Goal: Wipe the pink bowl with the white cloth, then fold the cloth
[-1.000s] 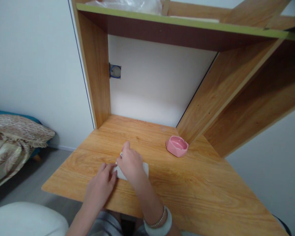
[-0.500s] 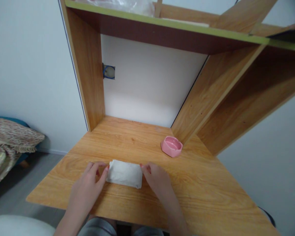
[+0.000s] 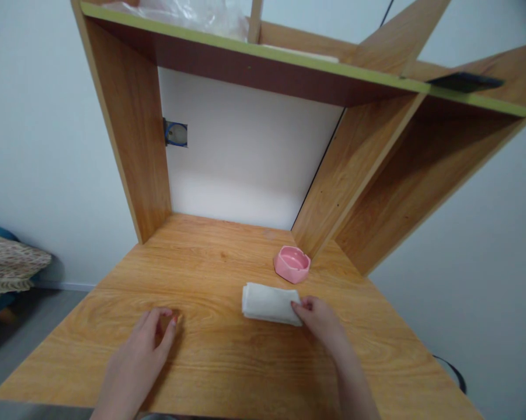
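A folded white cloth [image 3: 269, 303] is in my right hand [image 3: 321, 321], which pinches its right end between thumb and fingers. The cloth is a flat, narrow rectangle just above or on the wooden desk; I cannot tell whether it touches. My left hand [image 3: 138, 359] is to the left, apart from the cloth, close over the desk top. Its fingers are loosely curled with nothing in them, the thumb tip near the index finger. Just behind the cloth stands a pink hexagonal ashtray [image 3: 292, 264].
The wooden desk [image 3: 219, 361] narrows toward a white back panel [image 3: 254, 151]. Above hangs a shelf [image 3: 227, 44] with a clear plastic bag [image 3: 197, 17] and a dark flat object [image 3: 466, 81]. Slanted wooden uprights flank the right. A patterned blanket [image 3: 9, 256] lies at far left.
My left hand has let go of the cloth's left end and moved away from it. My right hand has carried the cloth rightward, nearer the ashtray. The camera view has shifted.
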Available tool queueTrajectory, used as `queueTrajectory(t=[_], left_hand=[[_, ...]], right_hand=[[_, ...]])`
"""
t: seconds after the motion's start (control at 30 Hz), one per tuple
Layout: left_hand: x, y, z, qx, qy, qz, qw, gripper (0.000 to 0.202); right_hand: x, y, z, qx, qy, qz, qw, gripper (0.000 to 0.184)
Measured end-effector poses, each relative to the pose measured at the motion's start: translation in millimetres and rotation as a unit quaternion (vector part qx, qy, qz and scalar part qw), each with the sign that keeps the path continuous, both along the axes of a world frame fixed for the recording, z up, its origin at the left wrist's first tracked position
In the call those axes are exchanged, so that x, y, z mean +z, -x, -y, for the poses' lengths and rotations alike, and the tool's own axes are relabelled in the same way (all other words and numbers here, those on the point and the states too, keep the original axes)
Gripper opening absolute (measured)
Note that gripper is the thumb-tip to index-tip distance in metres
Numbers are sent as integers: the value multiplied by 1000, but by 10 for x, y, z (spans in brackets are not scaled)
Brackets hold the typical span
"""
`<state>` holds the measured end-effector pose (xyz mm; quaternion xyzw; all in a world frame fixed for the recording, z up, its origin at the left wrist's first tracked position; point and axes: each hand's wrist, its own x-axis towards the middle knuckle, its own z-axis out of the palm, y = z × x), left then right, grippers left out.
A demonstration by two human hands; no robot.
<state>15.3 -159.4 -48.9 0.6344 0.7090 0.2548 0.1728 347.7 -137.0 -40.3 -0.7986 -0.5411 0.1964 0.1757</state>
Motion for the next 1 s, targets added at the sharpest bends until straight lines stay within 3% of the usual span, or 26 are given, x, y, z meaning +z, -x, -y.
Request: queueTrajectory(t=[0.1, 0.17, 0.3, 0.4, 0.47, 0.53, 0.63, 0.7, 0.87, 1.0], left_hand=[[-2, -57, -9, -9, 0, 18, 1000, 31], [8, -99, -4, -12, -3, 22, 1000, 31], [79, -146, -14, -21, -20, 18, 999, 30], [202, -174, -75, -52, -15, -8, 999, 28], [311, -217, -132, -74, 25, -45, 996, 29], [419, -286, -188, -99, 68, -89, 989, 31], [540, -416, -265, -147, 71, -147, 976, 32], [591, -494, -321, -175, 39, -176, 968, 32], [608, -611, -601, -249, -26, -186, 950, 30], [434, -654, -970, -306, -67, -183, 932, 37]], right_hand=[[85, -450, -58, -71, 15, 86, 994, 25], [135, -592, -90, -87, 47, 119, 988, 26], [224, -557, -130, -100, 87, 164, 978, 30], [291, -331, -180, -107, -36, 201, 973, 37], [314, -77, -245, -41, -145, 188, 970, 35], [300, 249, -327, 70, -211, 155, 963, 33], [205, 745, -440, 241, -197, 107, 944, 35], [114, 976, -498, 309, -158, 84, 934, 41], [-95, 1077, -595, 360, -94, 55, 926, 59], [-193, 998, -618, 350, -65, 40, 934, 66]])
